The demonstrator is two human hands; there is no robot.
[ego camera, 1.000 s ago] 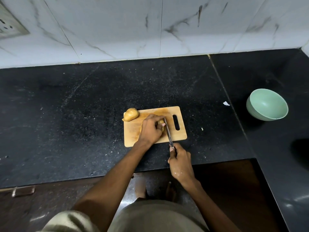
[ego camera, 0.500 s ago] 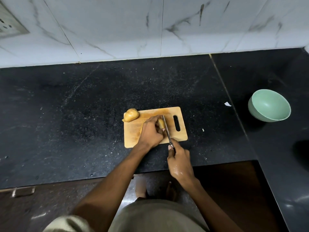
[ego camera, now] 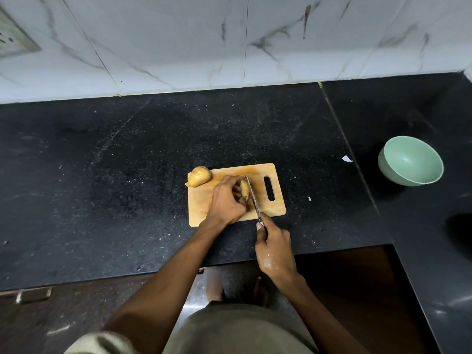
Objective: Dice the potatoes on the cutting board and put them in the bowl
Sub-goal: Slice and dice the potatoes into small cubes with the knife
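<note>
Left hand [ego camera: 226, 200] reaches in from lower left, fingers curled over a yellowish potato piece [ego camera: 244, 188] mid rectangular wooden cutting board [ego camera: 275, 208]. Right hand [ego camera: 274, 247] sits just off the board's near edge, wrapped round the handle of a thin steel knife [ego camera: 252, 196], blade against that piece. Whole tan potato [ego camera: 198, 176] on the far-left corner. Pale green round bowl [ego camera: 411, 160] well off right. No readable writing.

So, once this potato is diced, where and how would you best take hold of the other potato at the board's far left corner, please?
Probably across its fat middle, coming from above. The spare potato lies on its side at the cutting board's corner, its narrow end overhanging the edge, and the left hand is nearest.
</note>
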